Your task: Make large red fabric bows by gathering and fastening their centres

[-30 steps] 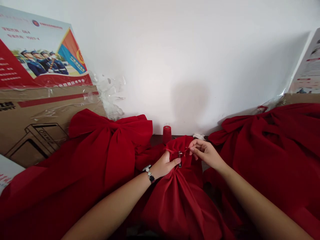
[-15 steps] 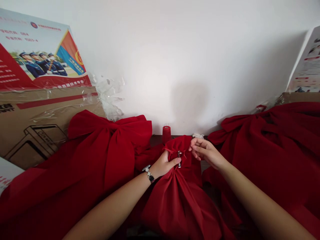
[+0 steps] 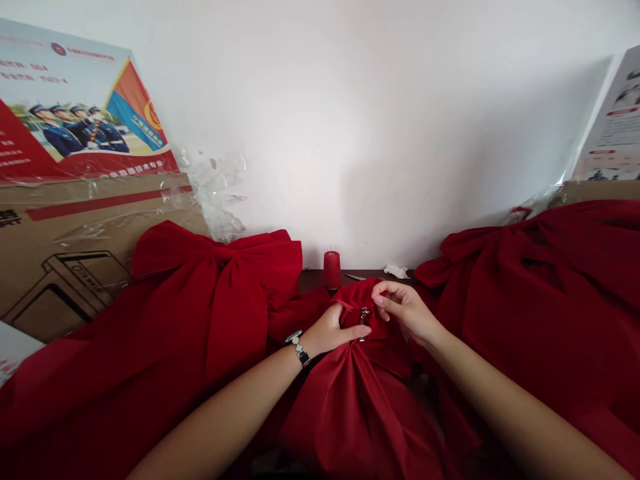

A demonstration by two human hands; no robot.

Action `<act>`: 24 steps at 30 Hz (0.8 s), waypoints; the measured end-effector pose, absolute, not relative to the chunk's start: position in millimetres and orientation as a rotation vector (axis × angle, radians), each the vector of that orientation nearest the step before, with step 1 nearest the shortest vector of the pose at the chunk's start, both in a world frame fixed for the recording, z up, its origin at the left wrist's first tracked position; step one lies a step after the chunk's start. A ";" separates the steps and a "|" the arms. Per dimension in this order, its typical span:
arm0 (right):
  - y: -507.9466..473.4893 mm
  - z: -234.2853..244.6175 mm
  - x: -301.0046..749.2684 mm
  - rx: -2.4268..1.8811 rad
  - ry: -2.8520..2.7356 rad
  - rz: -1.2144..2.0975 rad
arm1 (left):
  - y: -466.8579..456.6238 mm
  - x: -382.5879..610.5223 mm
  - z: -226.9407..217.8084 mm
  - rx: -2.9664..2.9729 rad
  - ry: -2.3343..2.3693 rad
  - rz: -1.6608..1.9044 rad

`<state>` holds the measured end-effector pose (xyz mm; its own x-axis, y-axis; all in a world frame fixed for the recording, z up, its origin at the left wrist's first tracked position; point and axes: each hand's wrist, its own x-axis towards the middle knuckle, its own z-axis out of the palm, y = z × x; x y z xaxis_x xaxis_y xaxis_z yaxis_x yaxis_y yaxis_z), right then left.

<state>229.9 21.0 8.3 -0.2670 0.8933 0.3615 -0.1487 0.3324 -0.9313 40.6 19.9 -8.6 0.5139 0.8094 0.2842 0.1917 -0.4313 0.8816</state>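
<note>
My left hand (image 3: pixel 327 329) is closed around the gathered middle of a red fabric bow (image 3: pixel 357 393), its thumb resting across a silver metal clip (image 3: pixel 364 313) that lies on the gathers. Long tails of the bow hang down toward me. At the bow's upper right edge, my right hand (image 3: pixel 409 312) has thumb and forefinger pinched together beside the cloth. Whatever lies between those fingertips is too small to make out. Just behind the bow stands a red thread spool (image 3: pixel 332 271) with several thin pins or needles sticking up from its top.
Finished-looking red bows (image 3: pixel 220 280) lie on the left, and more red fabric (image 3: pixel 530 293) is heaped on the right. A pointed metal tip (image 3: pixel 356 277) and a crumpled white scrap (image 3: pixel 397 271) lie by the wall. A cardboard box (image 3: pixel 115 230) with a printed poster (image 3: pixel 145 163) stands at left.
My right hand has moved left and slightly down, closing to a pinch at the bow's edge. The clip and the bow's top have shifted slightly down, uncovering the metal tip behind.
</note>
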 end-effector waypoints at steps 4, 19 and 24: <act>20.4 5.9 226.4 -0.723 -1.399 1.108 | 18.7 42.4 -7.4 1.930 0.817 0.928; 25.2 15.0 241.0 -0.671 -1.482 1.195 | 20.3 41.5 -8.0 1.856 0.827 1.074; 27.6 12.6 237.2 -0.694 -1.661 1.196 | 18.9 38.6 -6.5 1.849 0.794 1.058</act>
